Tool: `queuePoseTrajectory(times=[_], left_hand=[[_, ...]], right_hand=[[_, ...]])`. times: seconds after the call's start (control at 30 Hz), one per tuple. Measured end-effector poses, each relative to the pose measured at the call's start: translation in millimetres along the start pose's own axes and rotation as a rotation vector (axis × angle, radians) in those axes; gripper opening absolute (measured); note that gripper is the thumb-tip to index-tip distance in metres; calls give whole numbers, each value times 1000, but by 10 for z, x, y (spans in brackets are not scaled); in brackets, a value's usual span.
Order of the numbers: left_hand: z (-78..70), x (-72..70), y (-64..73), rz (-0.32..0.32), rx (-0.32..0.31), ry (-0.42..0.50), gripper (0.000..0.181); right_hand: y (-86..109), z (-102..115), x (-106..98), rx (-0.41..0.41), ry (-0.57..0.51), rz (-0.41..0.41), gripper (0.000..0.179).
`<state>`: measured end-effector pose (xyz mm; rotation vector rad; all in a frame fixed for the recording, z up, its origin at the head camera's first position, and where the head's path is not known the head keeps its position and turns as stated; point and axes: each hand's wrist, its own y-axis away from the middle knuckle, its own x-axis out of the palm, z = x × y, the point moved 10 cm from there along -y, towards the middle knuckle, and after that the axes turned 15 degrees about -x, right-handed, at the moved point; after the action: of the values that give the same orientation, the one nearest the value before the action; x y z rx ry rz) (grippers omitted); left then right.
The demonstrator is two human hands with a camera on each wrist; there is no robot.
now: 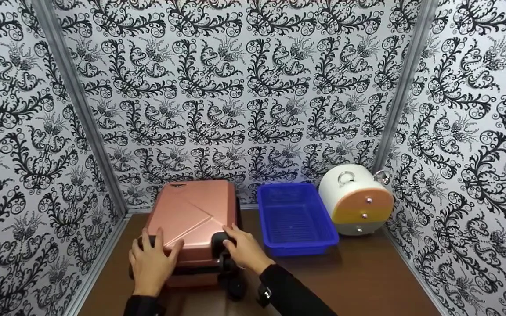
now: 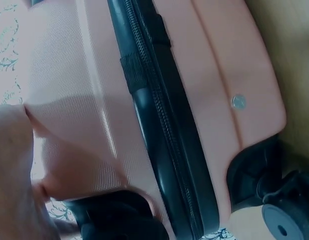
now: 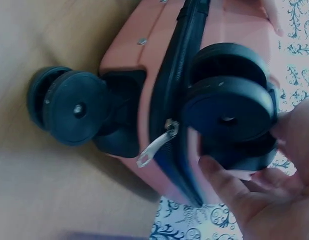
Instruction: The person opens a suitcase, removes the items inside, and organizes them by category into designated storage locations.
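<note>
A rose-pink hard-shell suitcase lies flat on the brown table, its black-wheeled end facing me. My left hand rests on the near left corner, fingers spread over the top edge. At the near right corner my right hand grips the black wheel housing, thumb and fingers on either side, as the right wrist view also shows. Beside that hand is a double wheel, and a second wheel sits lower. A black zipper runs around the side, with a silver zipper pull near the right corner.
Right of the suitcase stands a blue plastic basket. Beyond it is a white rounded drawer box with orange, yellow and grey drawer fronts. Patterned wall panels enclose the brown table at the back and sides.
</note>
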<state>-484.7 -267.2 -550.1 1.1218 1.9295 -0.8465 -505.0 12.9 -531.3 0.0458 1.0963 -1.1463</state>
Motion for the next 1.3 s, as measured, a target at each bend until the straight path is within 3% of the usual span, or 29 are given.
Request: queuePoseTrajectory(times=[0.13,0.2,0.27,0.37,0.47,0.73,0.87,1.1,1.3], left_hand=[[47,-1,-30,36,6,-16,103],[72,-8,-41,57,12,-18,104],[99,-17,-47,68,19,-25,107],[124,-44,-54,63,32,-30,109],[127,-71,-52,42,42,-34,109],[106,-54,-19,44,42,-44,108],[116,-67,-22,30,42,-52,108],[134,-59,-43,11,45,-37,109],[134,-42,-42,18,43,-32,108]], right_hand=[[154,-93,-124,11,28,-151,40],[277,-153,-149,36,66,-189,34],[397,-210,-100,69,101,-145,22],[509,-269,72,94,94,11,9],[555,-277,197,81,87,95,10],[602,-312,269,47,119,45,15],[611,-313,295,40,105,60,17],[604,-251,273,-53,138,63,10],[632,-323,320,-33,84,116,21]])
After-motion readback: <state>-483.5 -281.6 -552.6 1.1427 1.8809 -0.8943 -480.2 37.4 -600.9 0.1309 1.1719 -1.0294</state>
